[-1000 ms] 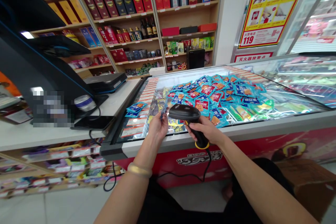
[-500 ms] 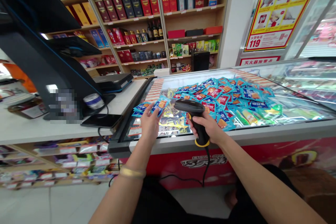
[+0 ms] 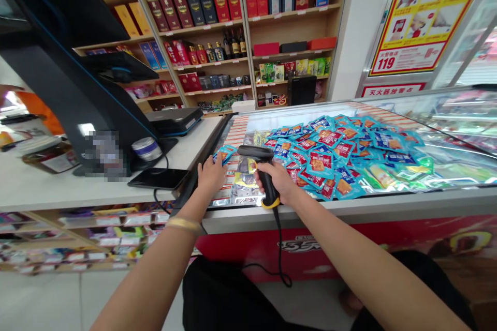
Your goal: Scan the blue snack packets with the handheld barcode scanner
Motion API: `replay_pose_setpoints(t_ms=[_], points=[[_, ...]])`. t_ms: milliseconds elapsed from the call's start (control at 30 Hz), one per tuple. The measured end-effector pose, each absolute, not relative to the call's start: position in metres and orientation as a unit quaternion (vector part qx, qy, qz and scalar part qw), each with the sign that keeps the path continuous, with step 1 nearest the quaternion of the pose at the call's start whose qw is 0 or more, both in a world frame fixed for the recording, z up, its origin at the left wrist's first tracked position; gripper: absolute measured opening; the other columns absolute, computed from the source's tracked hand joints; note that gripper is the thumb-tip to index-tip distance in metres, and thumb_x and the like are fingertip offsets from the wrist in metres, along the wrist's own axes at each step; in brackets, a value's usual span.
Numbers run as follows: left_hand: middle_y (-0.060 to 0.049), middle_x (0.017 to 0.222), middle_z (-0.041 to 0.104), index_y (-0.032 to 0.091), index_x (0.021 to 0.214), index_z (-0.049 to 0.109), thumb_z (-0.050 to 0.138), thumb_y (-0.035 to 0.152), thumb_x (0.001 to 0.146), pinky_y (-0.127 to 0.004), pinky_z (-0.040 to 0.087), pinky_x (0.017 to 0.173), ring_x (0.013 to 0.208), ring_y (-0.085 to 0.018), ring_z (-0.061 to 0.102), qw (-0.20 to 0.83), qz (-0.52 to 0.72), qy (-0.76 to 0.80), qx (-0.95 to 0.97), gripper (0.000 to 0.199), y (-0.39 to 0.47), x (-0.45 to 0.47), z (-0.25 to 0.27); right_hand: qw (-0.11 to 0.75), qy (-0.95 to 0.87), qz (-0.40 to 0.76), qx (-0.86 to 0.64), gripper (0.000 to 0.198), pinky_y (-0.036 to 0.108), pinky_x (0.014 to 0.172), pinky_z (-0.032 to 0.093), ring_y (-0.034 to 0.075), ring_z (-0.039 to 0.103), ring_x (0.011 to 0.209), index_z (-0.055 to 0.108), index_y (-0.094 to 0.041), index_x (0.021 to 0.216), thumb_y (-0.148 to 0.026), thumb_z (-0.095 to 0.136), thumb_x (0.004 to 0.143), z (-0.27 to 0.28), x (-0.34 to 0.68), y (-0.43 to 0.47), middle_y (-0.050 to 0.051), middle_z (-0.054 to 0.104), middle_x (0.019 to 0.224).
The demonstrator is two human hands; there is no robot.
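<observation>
My right hand [image 3: 277, 178] is wrapped around the handle of a black barcode scanner [image 3: 256, 153] with yellow trim. The scanner's head points left, and its cable [image 3: 280, 248] hangs down in front of the freezer. At the left end of the glass top, my left hand [image 3: 212, 178] lies over a few blue snack packets [image 3: 225, 153], its thumb and fingers apart. The fingers partly cover these packets. To the right of the scanner spreads a large heap of blue and red snack packets [image 3: 320, 163].
A glass-topped freezer [image 3: 341, 201] holds goods under its lid. On the counter [image 3: 116, 194] at left are a black screen stand [image 3: 89, 93], a phone-like tablet [image 3: 159, 178], a white-and-blue tin [image 3: 146, 149] and a scale [image 3: 174, 119]. Shelves of boxes and bottles [image 3: 235, 44] stand behind.
My left hand has moved left and down, bringing the packet it held onto the few packets at the left end. My right hand has carried the scanner left. The view has shifted slightly.
</observation>
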State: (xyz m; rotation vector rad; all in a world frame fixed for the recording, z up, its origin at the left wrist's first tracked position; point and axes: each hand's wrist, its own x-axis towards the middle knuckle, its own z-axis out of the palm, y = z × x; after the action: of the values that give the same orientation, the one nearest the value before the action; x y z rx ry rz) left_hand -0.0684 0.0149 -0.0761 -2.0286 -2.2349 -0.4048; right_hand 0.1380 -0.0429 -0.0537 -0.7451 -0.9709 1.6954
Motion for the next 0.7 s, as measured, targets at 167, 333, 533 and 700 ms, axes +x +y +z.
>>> replay_pose_setpoints(t_ms=[167,333,533,700], points=[[-0.027,0.152,0.039,0.014,0.151,0.035,0.042,0.034,0.094,-0.065,0.022,0.113,0.143,-0.039,0.036,0.048,-0.156,-0.754,-0.636,0.06,0.022,-0.059,-0.074,0.516,-0.361,0.714,-0.305,0.026,0.02,0.036,0.04,0.008,0.048,0.041,0.059,-0.016,0.078,-0.036,0.069,0.064,-0.057,0.143,-0.043,-0.003,0.057,0.055],[-0.029,0.155,0.03,0.014,0.15,0.035,0.056,0.035,0.088,-0.064,0.022,0.114,0.147,-0.042,0.025,0.071,-0.26,-0.726,-0.633,0.069,0.01,-0.04,-0.067,0.534,-0.37,0.707,-0.279,0.028,0.02,0.037,0.04,0.008,0.048,0.043,0.059,-0.017,0.081,-0.036,0.07,0.065,-0.052,0.152,-0.051,-0.003,0.057,0.058],[-0.019,0.137,0.052,0.018,0.139,0.047,0.068,0.033,0.08,-0.049,0.039,0.11,0.133,-0.031,0.047,0.005,-0.399,-0.508,-0.763,0.065,-0.008,0.01,-0.067,0.579,-0.384,0.664,-0.277,0.029,0.02,0.039,0.04,0.009,0.049,0.046,0.059,-0.018,0.085,-0.036,0.07,0.066,-0.04,0.203,-0.07,-0.002,0.058,0.063],[-0.017,0.132,0.053,0.018,0.137,0.05,0.071,0.038,0.078,-0.043,0.042,0.108,0.126,-0.029,0.052,-0.071,-0.398,-0.443,-0.8,0.066,-0.029,0.082,-0.073,0.633,-0.377,0.607,-0.298,0.025,0.022,0.041,0.039,0.01,0.046,0.048,0.059,-0.019,0.084,-0.036,0.069,0.069,-0.043,0.264,-0.079,-0.001,0.057,0.067]])
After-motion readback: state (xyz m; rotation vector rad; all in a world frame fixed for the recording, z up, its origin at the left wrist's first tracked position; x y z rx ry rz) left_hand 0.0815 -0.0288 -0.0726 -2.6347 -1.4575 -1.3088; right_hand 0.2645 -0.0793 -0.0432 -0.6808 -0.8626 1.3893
